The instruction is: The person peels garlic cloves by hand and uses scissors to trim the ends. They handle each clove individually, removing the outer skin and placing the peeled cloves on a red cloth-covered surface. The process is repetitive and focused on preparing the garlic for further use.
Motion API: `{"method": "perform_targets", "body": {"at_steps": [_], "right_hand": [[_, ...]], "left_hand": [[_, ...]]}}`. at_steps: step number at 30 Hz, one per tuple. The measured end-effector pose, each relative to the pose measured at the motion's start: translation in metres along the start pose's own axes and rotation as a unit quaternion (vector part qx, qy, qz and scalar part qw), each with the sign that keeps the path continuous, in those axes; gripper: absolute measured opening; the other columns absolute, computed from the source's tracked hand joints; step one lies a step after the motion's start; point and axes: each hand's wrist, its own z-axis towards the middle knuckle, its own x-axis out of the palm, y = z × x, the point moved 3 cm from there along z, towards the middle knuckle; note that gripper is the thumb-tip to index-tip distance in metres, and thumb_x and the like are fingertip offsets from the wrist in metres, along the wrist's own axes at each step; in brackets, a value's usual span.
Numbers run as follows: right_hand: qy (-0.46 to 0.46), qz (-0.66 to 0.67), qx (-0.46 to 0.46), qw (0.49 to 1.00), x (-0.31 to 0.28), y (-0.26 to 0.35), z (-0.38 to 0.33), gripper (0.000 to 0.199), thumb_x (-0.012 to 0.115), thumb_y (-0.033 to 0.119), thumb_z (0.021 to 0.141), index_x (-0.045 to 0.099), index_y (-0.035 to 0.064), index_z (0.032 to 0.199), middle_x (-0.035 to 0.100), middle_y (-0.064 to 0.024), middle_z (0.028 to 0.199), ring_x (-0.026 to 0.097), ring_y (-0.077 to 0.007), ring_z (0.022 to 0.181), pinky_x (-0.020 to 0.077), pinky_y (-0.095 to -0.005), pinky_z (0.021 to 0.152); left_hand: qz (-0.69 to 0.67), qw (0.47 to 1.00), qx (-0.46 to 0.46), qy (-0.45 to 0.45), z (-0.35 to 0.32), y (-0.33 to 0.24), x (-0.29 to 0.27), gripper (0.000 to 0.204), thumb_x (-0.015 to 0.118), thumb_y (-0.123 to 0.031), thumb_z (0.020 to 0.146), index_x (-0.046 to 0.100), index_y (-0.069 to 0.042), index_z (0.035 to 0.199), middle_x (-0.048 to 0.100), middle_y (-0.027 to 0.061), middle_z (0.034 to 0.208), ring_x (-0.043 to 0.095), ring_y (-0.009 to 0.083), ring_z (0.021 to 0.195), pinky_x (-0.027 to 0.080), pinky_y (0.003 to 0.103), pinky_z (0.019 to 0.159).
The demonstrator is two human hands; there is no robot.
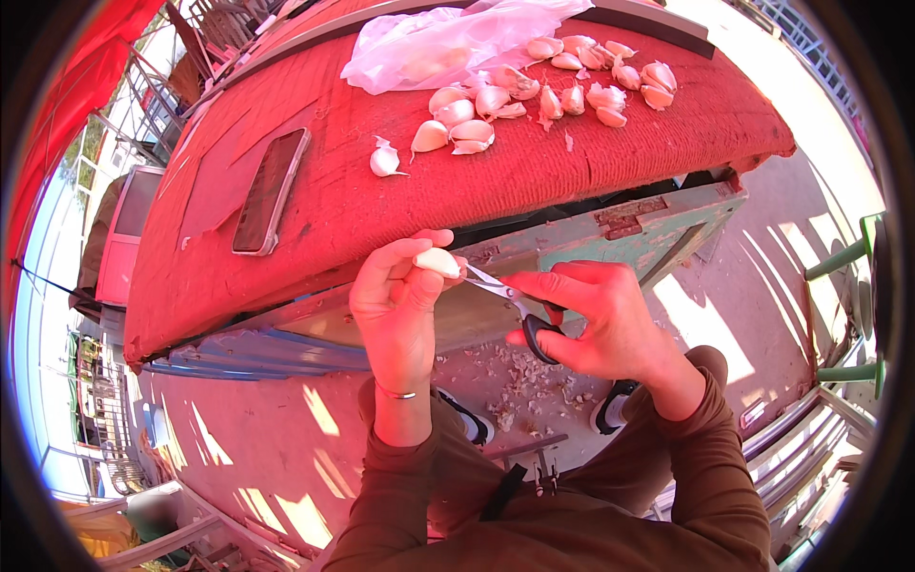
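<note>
A pale garlic clove (437,262) is pinched between the thumb and fingers of my left hand (396,310), just off the table's front edge. My right hand (605,319) grips a pair of scissors (538,334) with black handles. Their metal blades point left, and the tips reach the right end of the clove. Beyond my hands, several garlic cloves and bulb pieces (461,112) are scattered on the red-covered table (334,210). A single piece of garlic (385,160) sits apart, left of the rest.
A pink translucent plastic bag (405,52) lies behind the garlic. At the table's left rests a smartphone (272,191). Papery garlic skins (519,386) litter the floor between my shoes. Green metal bars (843,257) stick out at the far right.
</note>
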Motion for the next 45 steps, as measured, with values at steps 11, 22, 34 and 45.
{"method": "perform_targets", "body": {"at_steps": [11, 22, 34, 45], "right_hand": [[0.010, -0.068, -0.013, 0.998, 0.001, 0.000, 0.000, 0.045, 0.083, 0.021, 0.076, 0.073, 0.0134, 0.120, 0.064, -0.0064, 0.071, 0.062, -0.0280, 0.061, 0.0476, -0.0409, 0.052], [0.009, -0.054, -0.015, 0.998, 0.000, 0.003, 0.000, 0.048, 0.082, 0.018, 0.074, 0.073, 0.0130, 0.121, 0.065, -0.0059, 0.072, 0.063, -0.0281, 0.063, 0.0488, -0.0406, 0.053], [0.016, -0.068, -0.020, 0.997, 0.000, 0.002, -0.002, 0.048, 0.082, 0.018, 0.075, 0.073, 0.0130, 0.121, 0.064, -0.0053, 0.072, 0.063, -0.0261, 0.062, 0.0491, -0.0401, 0.053], [-0.017, -0.062, -0.029, 0.998, -0.004, 0.007, 0.000, 0.051, 0.087, 0.014, 0.071, 0.075, 0.0114, 0.120, 0.060, -0.0061, 0.067, 0.059, -0.0243, 0.058, 0.0445, -0.0369, 0.052]], "left_hand": [[-0.037, 0.998, -0.040, 0.019, 0.000, 0.004, -0.006, 0.031, 0.070, -0.006, 0.098, 0.062, 0.004, 0.126, 0.070, 0.0182, 0.118, 0.071, 0.0212, 0.099, 0.062, 0.035, 0.087], [-0.055, 0.996, -0.066, 0.023, -0.001, 0.006, -0.004, 0.032, 0.070, -0.008, 0.098, 0.062, 0.004, 0.126, 0.069, 0.0181, 0.118, 0.070, 0.0212, 0.099, 0.060, 0.034, 0.088], [-0.028, 0.998, -0.048, 0.023, -0.002, 0.006, -0.006, 0.035, 0.074, -0.009, 0.095, 0.063, 0.005, 0.125, 0.071, 0.0193, 0.115, 0.072, 0.0222, 0.099, 0.061, 0.035, 0.086], [0.013, 0.999, -0.044, 0.010, -0.002, 0.002, -0.004, 0.035, 0.074, -0.011, 0.096, 0.062, 0.005, 0.125, 0.072, 0.0191, 0.113, 0.072, 0.0236, 0.096, 0.060, 0.037, 0.086]]}}
